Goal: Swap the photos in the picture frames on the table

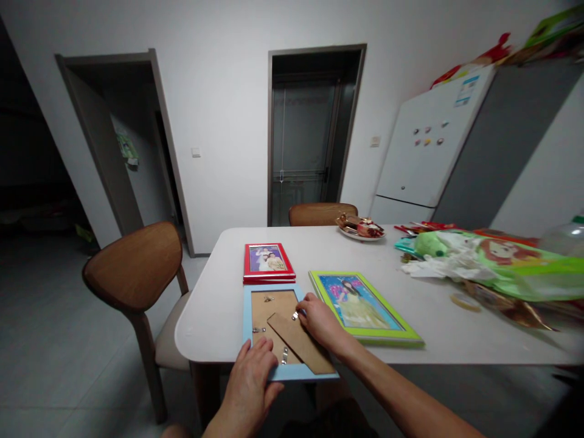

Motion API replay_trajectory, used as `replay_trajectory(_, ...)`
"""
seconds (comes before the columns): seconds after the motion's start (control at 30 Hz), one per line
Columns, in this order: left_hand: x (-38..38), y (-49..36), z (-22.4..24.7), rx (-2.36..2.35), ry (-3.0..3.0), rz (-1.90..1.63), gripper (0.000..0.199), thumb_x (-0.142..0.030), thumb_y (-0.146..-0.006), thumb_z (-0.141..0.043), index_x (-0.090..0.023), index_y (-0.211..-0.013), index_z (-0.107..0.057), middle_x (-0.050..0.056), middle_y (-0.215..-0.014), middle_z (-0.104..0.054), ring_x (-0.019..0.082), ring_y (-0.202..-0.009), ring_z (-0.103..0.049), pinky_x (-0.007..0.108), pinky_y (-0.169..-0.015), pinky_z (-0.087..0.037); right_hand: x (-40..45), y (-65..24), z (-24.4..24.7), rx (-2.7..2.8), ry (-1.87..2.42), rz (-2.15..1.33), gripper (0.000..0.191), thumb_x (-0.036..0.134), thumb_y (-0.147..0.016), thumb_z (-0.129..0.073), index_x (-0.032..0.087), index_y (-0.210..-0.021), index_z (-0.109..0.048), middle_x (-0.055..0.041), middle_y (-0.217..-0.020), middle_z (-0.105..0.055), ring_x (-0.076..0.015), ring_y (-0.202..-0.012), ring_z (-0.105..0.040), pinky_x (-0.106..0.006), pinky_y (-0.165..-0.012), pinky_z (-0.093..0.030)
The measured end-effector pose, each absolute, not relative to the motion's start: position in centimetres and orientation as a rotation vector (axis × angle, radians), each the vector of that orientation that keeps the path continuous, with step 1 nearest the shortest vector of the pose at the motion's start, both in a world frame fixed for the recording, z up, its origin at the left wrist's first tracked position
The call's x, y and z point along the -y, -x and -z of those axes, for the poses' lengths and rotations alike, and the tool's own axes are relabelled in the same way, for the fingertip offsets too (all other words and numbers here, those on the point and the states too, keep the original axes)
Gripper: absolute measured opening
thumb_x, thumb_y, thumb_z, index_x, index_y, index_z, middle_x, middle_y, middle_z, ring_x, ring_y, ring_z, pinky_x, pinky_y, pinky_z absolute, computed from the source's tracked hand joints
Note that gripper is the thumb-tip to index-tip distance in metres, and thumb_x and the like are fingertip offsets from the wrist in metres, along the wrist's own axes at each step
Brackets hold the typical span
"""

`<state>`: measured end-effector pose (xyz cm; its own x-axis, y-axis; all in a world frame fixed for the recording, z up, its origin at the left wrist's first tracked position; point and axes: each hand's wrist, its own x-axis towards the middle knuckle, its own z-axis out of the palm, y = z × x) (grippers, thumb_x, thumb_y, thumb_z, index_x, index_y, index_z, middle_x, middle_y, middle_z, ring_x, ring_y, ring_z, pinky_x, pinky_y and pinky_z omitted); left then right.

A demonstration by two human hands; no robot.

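shows a white table (337, 255) spreading toward five o'clock from the view's centre, with a white refrigerator (420, 146) toward two. has a wooden chair (137, 267) toward eight and, taking clock directions from the blue frame (247, 310) from here on, a second chair (322, 214) just past twelve, at the table's far edge. at between two and three, holds a heap of bright packaging (515, 261) with crumpled white material. includes a green frame (401, 334) at two, picture up, close beside the blue one.

keeps the blue frame back side up at the table's near edge, lower border reaching slightly past it, brown backing (260, 313) inside. shows red frames (247, 264) stacked just past eleven, nearly against the blue border, and at one, a plate (360, 236) of brown and red items. at seven, rests the left hand (255, 371) over the lower corner, fingers loosely bent and slightly parted, palm down, pressing rather than gripping. at two, brings the right hand (317, 316) in with fingers curled and tips gathered at a silver clip (295, 316); cannot tell whether pinched. has the brown stand (301, 344) lying slantwise over the backing, a tape roll (465, 302) toward three, and more silver clips (285, 356) around the backing's edges.
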<state>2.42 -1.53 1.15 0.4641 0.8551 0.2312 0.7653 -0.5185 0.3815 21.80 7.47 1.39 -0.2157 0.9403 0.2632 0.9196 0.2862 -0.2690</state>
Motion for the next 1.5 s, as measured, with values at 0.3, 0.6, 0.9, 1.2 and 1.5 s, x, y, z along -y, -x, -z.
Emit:
replay_trajectory(0.3,1.4,-2.4,-0.6,-1.406,-2.487,-0.609,0.024,-0.013,-0.064,-0.060,-0.019,-0.086,-0.054,0.010,-0.118,-0.052,0.023,-0.114,-0.042,0.047,-0.098,-0.025,-7.8,-20.4,-1.6,2.227,1.544,0.042,0.025,0.024,-0.079,-0.041,0.019,-0.091,-0.062,-0.0081,-0.089,-0.057,-0.0181,-0.087,-0.048,-0.025,-0.076,-0.034)
replay_trajectory(0.6,1.2,-2.2,-0.5,-1.389,-2.516,-0.601,0.026,-0.013,-0.063,-0.062,-0.017,-0.087,-0.054,0.012,-0.118,-0.052,0.024,-0.113,-0.042,0.047,-0.098,-0.026,-11.4,-16.6,-1.6,2.266,1.551,-0.055,0.024,0.023,-0.077,-0.042,0.018,-0.079,-0.065,-0.0072,-0.083,-0.061,-0.0171,-0.082,-0.051,-0.025,-0.072,-0.036)
replay_trajectory(0.9,1.5,-2.0,-0.8,-1.364,-2.489,-0.613,0.025,-0.013,-0.063,-0.061,-0.018,-0.086,-0.054,0.011,-0.118,-0.053,0.025,-0.113,-0.043,0.050,-0.097,-0.026,-10.0,-16.2,-1.3,2.268,1.460,-0.107,0.031,0.025,-0.073,-0.047,0.021,-0.101,-0.060,-0.0071,-0.096,-0.058,-0.0181,-0.088,-0.049,-0.028,-0.079,-0.034)
replay_trajectory(1.2,1.4,-2.2,-0.9,-1.373,-2.487,-0.613,0.025,-0.012,-0.062,-0.061,-0.018,-0.086,-0.054,0.011,-0.118,-0.052,0.025,-0.113,-0.043,0.051,-0.097,-0.026,-8.7,-15.1,-1.7,2.373,1.259,-0.317,0.023,0.039,-0.066,-0.058,0.024,-0.082,-0.067,-0.0034,-0.097,-0.056,-0.0189,-0.094,-0.046,-0.030,-0.079,-0.034)
replay_trajectory(1.5,1.4,-2.2,-0.6,-1.377,-2.510,-0.630,0.027,-0.010,-0.061,-0.061,-0.017,-0.086,-0.054,0.012,-0.115,-0.054,0.026,-0.112,-0.044,0.051,-0.096,-0.028,-8.5,-15.2,-1.2,2.397,1.210,-0.297,0.026,0.038,-0.066,-0.058,0.026,-0.088,-0.064,-0.0030,-0.103,-0.054,-0.0197,-0.098,-0.044,-0.032,-0.082,-0.032)
